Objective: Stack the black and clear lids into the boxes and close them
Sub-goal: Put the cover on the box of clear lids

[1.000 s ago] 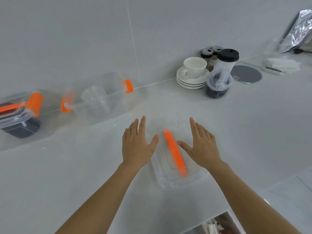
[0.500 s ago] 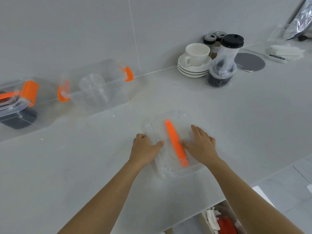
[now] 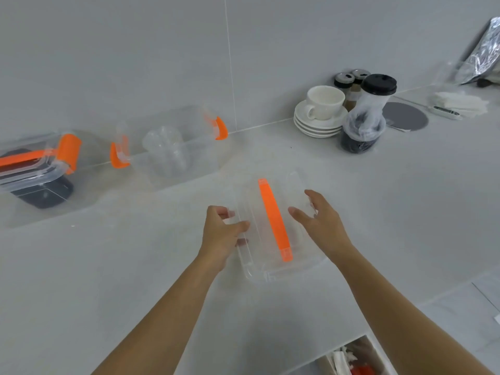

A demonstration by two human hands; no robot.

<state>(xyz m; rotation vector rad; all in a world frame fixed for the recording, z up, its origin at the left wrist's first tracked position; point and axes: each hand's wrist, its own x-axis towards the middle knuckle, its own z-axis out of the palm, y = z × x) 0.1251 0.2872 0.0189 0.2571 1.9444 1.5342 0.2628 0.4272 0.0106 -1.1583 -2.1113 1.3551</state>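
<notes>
A clear box cover (image 3: 295, 239) with an orange handle strip lies between my hands, just above the grey counter. My left hand (image 3: 221, 234) grips its left edge, thumb on top and fingers under. My right hand (image 3: 322, 223) holds its right edge with the fingers curled around the rim. An open clear box (image 3: 176, 147) with orange side clips stands against the wall, with stacked clear lids inside. At the far left a second clear box (image 3: 38, 169) has its orange-handled cover on and holds black lids.
A white cup on stacked saucers (image 3: 322, 115), a wrapped cup with a black lid (image 3: 370, 115) and two spice jars stand at the back right. A grey round disc (image 3: 405, 117), white napkins and a foil bag lie further right. The counter edge runs along the lower right.
My hands went from flat beside the cover to gripping its two long edges. The cover has tilted and lifted slightly and moved a little away from me.
</notes>
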